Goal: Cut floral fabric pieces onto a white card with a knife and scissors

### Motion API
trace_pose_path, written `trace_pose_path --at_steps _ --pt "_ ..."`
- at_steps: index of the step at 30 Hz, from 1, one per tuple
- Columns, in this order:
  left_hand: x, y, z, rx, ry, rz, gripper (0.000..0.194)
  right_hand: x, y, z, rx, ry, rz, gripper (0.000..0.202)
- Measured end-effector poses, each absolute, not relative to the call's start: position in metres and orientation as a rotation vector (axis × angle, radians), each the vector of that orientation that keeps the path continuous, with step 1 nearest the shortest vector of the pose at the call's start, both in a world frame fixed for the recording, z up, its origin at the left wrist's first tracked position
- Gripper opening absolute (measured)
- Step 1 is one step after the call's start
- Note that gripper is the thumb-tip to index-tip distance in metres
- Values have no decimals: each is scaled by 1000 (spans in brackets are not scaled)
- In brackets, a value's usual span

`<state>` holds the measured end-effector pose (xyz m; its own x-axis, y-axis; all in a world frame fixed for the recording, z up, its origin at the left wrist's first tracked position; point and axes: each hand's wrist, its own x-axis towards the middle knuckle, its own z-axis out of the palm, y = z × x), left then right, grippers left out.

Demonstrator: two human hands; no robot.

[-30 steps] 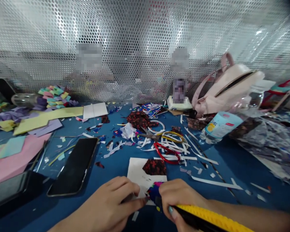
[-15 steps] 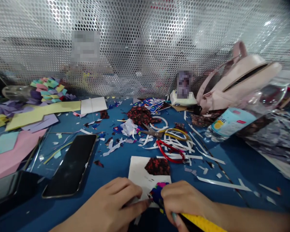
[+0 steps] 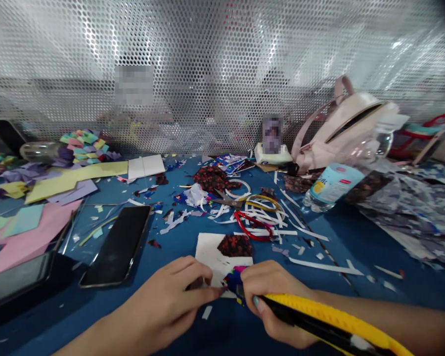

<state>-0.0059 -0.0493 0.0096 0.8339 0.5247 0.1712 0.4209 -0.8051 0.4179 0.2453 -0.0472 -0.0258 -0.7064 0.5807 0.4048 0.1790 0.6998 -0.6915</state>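
A white card (image 3: 206,245) lies on the blue table in front of me. A dark red-and-black patterned piece (image 3: 235,245) sits on its upper part. Lower on the card is a bright blue patterned piece (image 3: 230,278), partly hidden by my right hand. My left hand (image 3: 178,291) is closed at the card's left side, its fingers bent on the card and its thumb tip at the blue piece's edge. My right hand (image 3: 272,296) is wrapped round a yellow-and-black utility knife (image 3: 319,316), its front end at the blue piece.
Red-handled scissors (image 3: 250,228) and yellow-handled scissors lie among white paper strips beyond the card. A phone (image 3: 116,247) is to the left, near coloured paper (image 3: 40,232). At right are a bottle (image 3: 332,188) and a pink backpack (image 3: 341,123). Perforated metal (image 3: 207,74) stands behind.
The view has shifted slightly, and more of the utility knife shows at lower right. Both hands keep their places at the card, which still lies between them.
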Motion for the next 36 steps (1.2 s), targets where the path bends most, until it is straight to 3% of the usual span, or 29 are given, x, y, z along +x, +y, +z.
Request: trace_pose_path --at_steps 9,14,22,25,27,29,33,36 --pt "-6 -48 8 2678 699 429 46 247 -45 -27 -469 -2111 929 15" --pt "-5 -45 0 2763 709 514 45 244 -45 -23 -507 -1962 990 32" --pt "2 -36 -2 2811 704 733 26 249 -32 -35 -329 -2170 1012 52" --pt "1 -37 -2 2825 689 707 26 252 -31 -35 -357 -2287 1025 44" --pt "0 -39 -2 2816 693 675 26 255 -31 -28 -436 -2342 1035 27" --pt "0 -41 -3 2808 698 652 27 259 -29 -16 -573 -2360 900 4" --pt "-3 -45 -2 2771 640 591 38 265 -18 3 -755 -2545 150 15" --pt "-6 -47 1 2715 646 461 45 265 -10 4 -828 -2687 -148 24"
